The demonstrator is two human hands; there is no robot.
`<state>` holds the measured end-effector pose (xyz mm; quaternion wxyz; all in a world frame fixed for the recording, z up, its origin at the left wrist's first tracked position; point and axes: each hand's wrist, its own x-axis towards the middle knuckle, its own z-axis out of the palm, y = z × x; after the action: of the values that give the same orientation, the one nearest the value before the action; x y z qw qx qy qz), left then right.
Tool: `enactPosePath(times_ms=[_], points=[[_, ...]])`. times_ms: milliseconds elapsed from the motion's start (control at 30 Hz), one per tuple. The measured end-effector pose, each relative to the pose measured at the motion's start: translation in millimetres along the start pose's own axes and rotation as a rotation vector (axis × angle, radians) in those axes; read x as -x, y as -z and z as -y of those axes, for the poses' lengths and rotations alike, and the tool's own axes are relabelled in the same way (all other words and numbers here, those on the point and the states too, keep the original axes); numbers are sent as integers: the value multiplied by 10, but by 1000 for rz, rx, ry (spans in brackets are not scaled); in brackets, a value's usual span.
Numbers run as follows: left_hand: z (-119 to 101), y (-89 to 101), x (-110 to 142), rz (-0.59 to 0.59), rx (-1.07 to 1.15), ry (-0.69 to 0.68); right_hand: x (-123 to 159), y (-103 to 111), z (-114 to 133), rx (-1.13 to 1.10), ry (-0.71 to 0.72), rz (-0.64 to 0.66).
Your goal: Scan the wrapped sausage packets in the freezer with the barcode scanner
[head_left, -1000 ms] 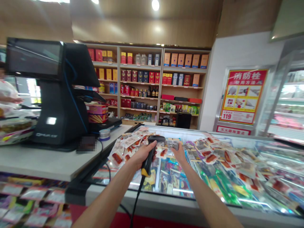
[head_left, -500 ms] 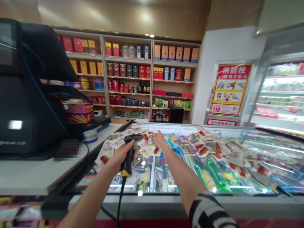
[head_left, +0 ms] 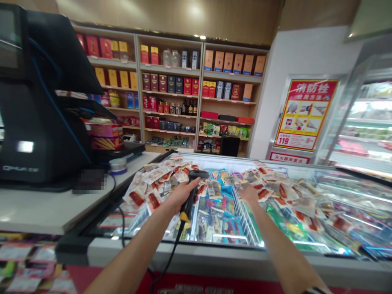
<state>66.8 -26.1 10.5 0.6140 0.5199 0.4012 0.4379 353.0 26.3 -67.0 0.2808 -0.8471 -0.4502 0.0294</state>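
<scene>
My left hand [head_left: 180,197] is closed around the handle of a black barcode scanner [head_left: 196,176], whose cable runs down toward me. The scanner's head points out over a pile of small vacuum-packed snack packets [head_left: 153,183] lying on the glass lid of a chest freezer [head_left: 214,239]. My right hand [head_left: 249,193] reaches over the lid and rests on more snack packets [head_left: 277,188] to the right of the scanner. Its fingers point away from me, and I cannot make out whether they grip a packet.
A black checkout terminal [head_left: 39,122] stands on the grey counter [head_left: 45,210] at the left, with a small round tin [head_left: 118,165] beside it. Shelves of boxed goods and bottles [head_left: 183,90] fill the back wall. A red poster [head_left: 306,114] and a chilled display case [head_left: 367,126] stand at the right.
A second ago my right hand held a packet up in front of the scanner. It then reached out to the far pile, and now it is on the packets to the right. The scanner hand has stayed in place.
</scene>
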Motion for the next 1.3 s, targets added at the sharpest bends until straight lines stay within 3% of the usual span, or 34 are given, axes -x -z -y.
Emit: enactPosePath(times_ms=[133, 267, 533, 900, 1067, 1167, 1300], points=[[-68, -42, 48, 11, 2, -1, 119, -13, 76, -312, 112, -196], [-154, -56, 136, 48, 20, -9, 315, -48, 357, -530, 258, -224], [-262, 51, 350, 39, 32, -55, 608, -237, 941, -562, 294, -167], [-220, 214, 403, 70, 74, -64, 790, -317, 1251, -582, 360, -146], [-259, 253, 401, 16, 80, -76, 772, -322, 1229, -555, 344, -141], [-271, 295, 375, -11, 101, -78, 695, -342, 1031, -502, 294, -138], [-212, 317, 300, -66, 110, -65, 648, -466, 773, -317, 351, -43]])
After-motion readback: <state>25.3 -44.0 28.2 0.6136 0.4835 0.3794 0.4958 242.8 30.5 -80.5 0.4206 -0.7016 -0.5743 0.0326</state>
